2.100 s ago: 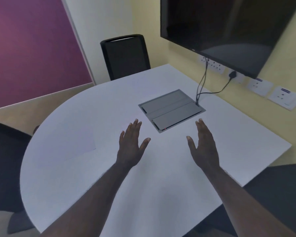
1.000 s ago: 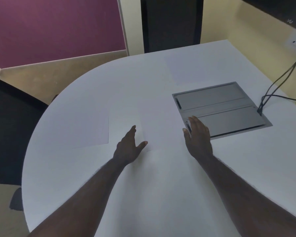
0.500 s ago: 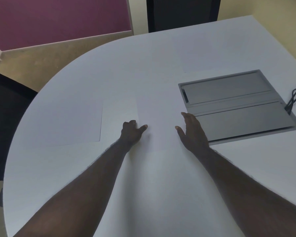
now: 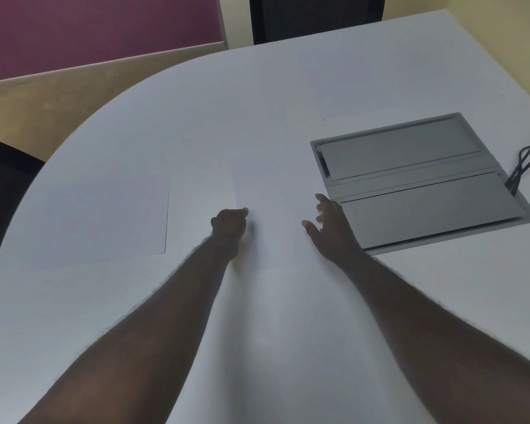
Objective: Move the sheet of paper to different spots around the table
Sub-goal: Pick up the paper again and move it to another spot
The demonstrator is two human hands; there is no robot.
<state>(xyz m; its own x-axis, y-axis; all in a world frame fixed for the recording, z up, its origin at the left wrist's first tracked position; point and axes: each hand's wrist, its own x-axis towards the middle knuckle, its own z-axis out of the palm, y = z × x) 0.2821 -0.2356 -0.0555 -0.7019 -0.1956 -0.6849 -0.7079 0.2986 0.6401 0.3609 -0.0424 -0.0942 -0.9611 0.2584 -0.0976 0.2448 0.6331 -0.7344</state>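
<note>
A white sheet of paper (image 4: 266,194) lies flat on the white table (image 4: 257,87), hard to tell from the tabletop; its left edge shows as a faint line. My left hand (image 4: 229,225) sits at that left edge with its fingers curled in, thumb and fingertips pinched at the paper's side. My right hand (image 4: 329,223) rests by the sheet's right side with fingers and thumb spread, holding nothing. The sheet stretches between the two hands.
A second white sheet (image 4: 104,215) lies to the left near the rounded table edge. A grey cable hatch (image 4: 423,179) is set into the table right of my right hand, with black cables (image 4: 523,166) at its far corner. A dark chair (image 4: 315,16) stands beyond the table.
Both hands have come down onto the table at the middle sheet. My left hand's fingers have curled shut at the sheet's left edge. The view has tilted down.
</note>
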